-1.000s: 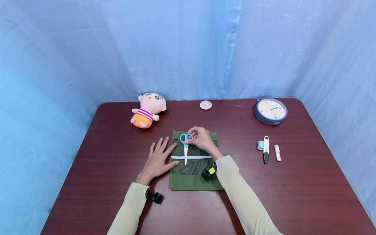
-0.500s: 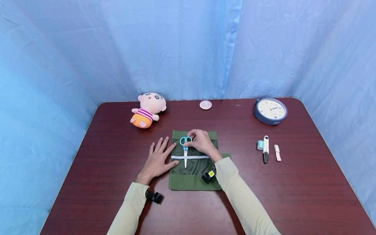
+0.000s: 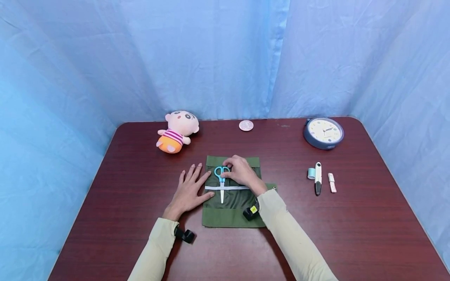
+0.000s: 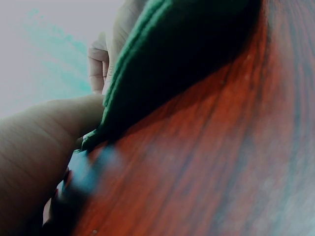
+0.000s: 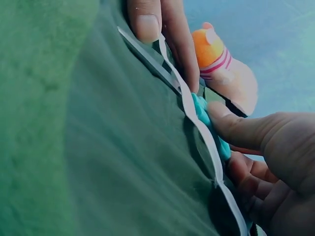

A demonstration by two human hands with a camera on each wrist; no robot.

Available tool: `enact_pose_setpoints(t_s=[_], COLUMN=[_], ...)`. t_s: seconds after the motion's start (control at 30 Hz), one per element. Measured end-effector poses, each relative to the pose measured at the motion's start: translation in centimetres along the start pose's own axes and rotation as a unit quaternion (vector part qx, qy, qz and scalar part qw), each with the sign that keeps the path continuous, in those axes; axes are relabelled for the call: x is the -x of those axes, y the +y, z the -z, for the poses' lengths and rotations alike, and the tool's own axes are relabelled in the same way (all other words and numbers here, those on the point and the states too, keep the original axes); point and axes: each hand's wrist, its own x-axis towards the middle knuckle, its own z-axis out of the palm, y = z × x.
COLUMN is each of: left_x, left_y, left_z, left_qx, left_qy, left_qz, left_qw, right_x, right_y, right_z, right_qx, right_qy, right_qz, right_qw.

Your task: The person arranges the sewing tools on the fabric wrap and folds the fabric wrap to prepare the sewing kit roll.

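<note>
Head view shows the right hand (image 3: 240,171) pinching blue scissors (image 3: 222,180), their blades under the white strap (image 3: 236,187) of the green cloth (image 3: 230,218), while the left hand (image 3: 188,193), fingers spread, touches the cloth's edge.

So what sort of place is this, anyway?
Probably a staged recording spot rather than a lived-in room: blue curtains hang behind and on both sides of a dark reddish table, and a small black device is worn at each wrist.

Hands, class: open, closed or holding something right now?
Left hand: open, fingers spread, thumb on the green cloth.
Right hand: holding the blue-handled scissors.
</note>
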Motion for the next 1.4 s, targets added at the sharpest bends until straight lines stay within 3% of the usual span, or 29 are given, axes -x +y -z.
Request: enact_pose_setpoints(t_s=[0.3,0.6,0.97,1.4], left_x=[-0.1,-0.3,-0.1,-0.2], left_y=[-0.1,-0.1,-0.1,-0.2], left_z=[-0.3,-0.3,-0.2,-0.2], left_qx=[0.003,0.002,0.006,0.003], left_qy=[-0.004,-0.007,-0.005,-0.001], left_qz=[0.001,0.005,0.002,0.0], left_qw=[1.0,1.0,1.0,1.0], right_x=[0.2,0.2,0.3,0.4], right_y=[0.4,0.8,1.0,1.0], right_z=[0.2,0.3,0.2,0.3], right_qx=[0.013,-0.002,0.021,0.008], right_qy=[-0.017,-0.034,-0.05,-0.061], right_qz=[0.03,0.03,0.073,0.084], right_qw=[0.9993,0.999,0.9958,0.9946])
